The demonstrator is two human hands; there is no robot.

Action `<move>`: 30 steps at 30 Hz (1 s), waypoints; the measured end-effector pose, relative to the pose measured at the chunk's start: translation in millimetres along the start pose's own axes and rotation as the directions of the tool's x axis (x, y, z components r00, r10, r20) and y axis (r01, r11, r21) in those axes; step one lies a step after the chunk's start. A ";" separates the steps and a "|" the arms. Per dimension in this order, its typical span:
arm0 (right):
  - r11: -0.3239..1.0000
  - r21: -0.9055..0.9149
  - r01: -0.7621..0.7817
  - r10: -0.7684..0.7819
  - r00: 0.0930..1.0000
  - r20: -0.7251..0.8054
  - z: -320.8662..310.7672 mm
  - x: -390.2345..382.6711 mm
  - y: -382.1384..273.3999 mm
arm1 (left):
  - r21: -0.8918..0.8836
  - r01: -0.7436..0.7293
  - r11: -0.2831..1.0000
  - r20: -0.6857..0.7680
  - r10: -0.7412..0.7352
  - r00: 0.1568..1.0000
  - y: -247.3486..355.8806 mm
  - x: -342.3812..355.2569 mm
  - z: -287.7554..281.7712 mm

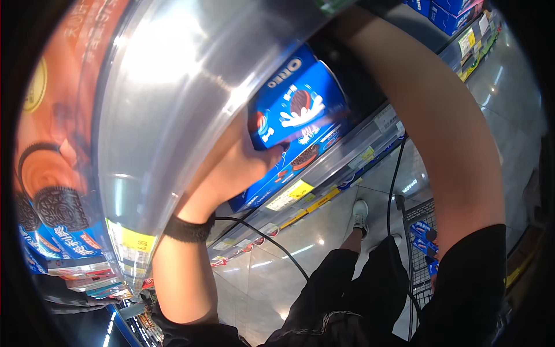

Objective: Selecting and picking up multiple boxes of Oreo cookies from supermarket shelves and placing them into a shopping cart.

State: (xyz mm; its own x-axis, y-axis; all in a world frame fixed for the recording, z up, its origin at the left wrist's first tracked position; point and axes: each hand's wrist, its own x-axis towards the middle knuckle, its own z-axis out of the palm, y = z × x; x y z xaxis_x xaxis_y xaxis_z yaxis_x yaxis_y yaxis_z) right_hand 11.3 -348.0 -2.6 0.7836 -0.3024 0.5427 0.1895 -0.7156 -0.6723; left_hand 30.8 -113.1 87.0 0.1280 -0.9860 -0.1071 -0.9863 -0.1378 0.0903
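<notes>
My left hand (240, 165), with a dark band on its wrist, reaches in under a shiny shelf edge (156, 75). Its fingers are closed on the near end of a blue cookie box (300, 95) printed with a dark cookie and a white splash. Just beneath lies another blue cookie box (306, 156) on the lower shelf. My right forearm (451, 121) bends up and over from the right side. The right hand itself is lost in the shadow beyond the box, so its fingers do not show.
Price tags (291, 195) line the lower shelf rail. A wire shopping cart (419, 211) holding blue packs stands at my right. A black cable (394, 179) hangs near my legs. Blue packs (63, 240) and a large cookie picture fill the left. More blue boxes (454, 14) sit at upper right.
</notes>
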 end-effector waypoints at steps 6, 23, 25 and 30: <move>0.993 0.087 -0.085 0.088 0.996 -0.034 -34.1 -45.0 18.8 | -0.060 0.221 0.973 0.092 -0.215 0.972 -12.6 21.5 -0.2; 0.971 0.065 -0.229 0.232 0.972 -0.046 -1.0 -156.7 -71.8 | 0.028 0.159 0.987 -0.172 -0.151 0.973 -51.3 22.2 21.9; 0.987 0.093 -0.131 0.134 0.990 -0.033 12.0 -168.1 -76.1 | 0.188 0.179 0.966 -0.254 -0.129 0.959 -35.0 2.2 18.5; 0.998 0.006 -0.069 0.069 0.995 -0.072 22.3 -172.8 -68.0 | 0.233 0.065 0.970 -0.344 0.020 0.939 25.2 -44.1 18.0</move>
State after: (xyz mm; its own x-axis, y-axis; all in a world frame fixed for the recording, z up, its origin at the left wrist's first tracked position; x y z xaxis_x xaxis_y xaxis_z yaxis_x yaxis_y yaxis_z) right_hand -123.8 -233.0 -61.9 0.7502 -0.3956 0.5299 0.1390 -0.6891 -0.7112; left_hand -1.6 -71.5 76.2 0.1360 -0.9608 0.2415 -0.9730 -0.1755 -0.1501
